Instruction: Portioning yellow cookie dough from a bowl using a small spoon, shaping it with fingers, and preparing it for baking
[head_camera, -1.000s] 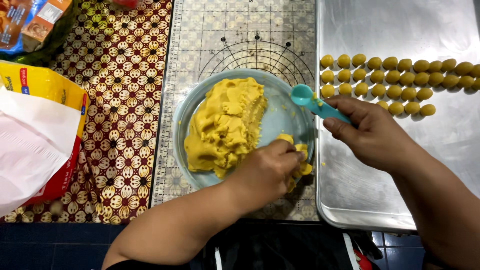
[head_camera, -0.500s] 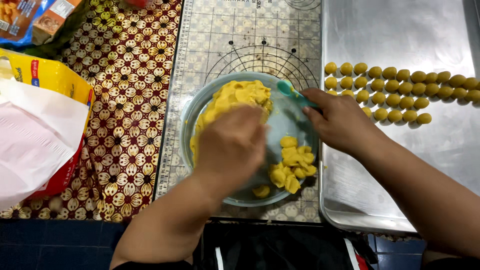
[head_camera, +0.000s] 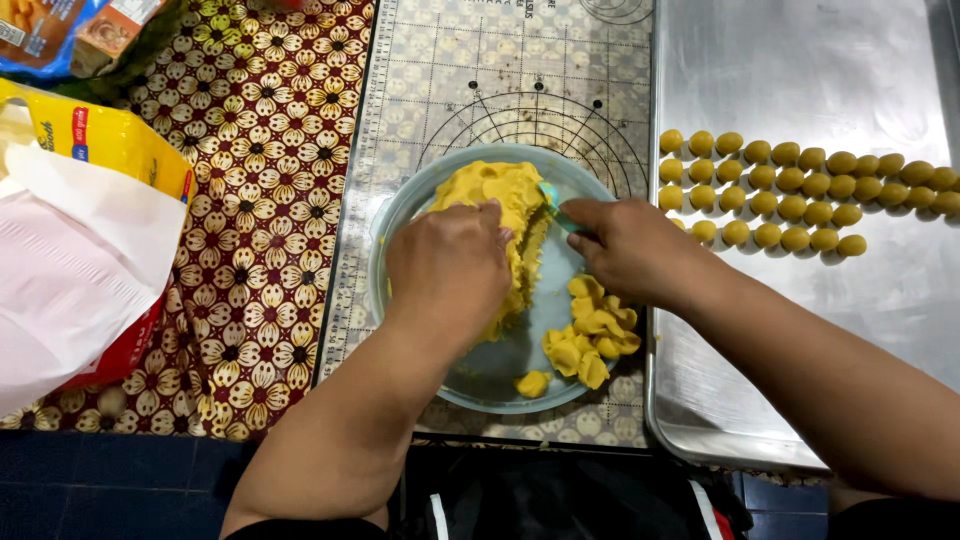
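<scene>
A pale blue bowl (head_camera: 478, 385) sits on a gridded baking mat (head_camera: 470, 70) and holds a big lump of yellow dough (head_camera: 500, 190) plus several torn-off pieces (head_camera: 585, 335). My left hand (head_camera: 450, 265) rests on top of the dough lump, fingers pressed into it. My right hand (head_camera: 625, 250) grips a small turquoise scoop (head_camera: 552, 198), whose tip digs into the right side of the lump. To the right, a metal baking tray (head_camera: 800, 70) carries several small yellow dough balls (head_camera: 800, 190) in rows.
A patterned brown-and-white tablecloth (head_camera: 270, 150) covers the table. A yellow and red bag with a white inner lining (head_camera: 80, 250) lies at the left. Packets (head_camera: 60, 30) sit at the top left corner. The table's near edge runs along the bottom.
My left hand moved from the bowl's lower right onto the dough lump. My right hand brought the scoop from over the tray's edge down into the dough.
</scene>
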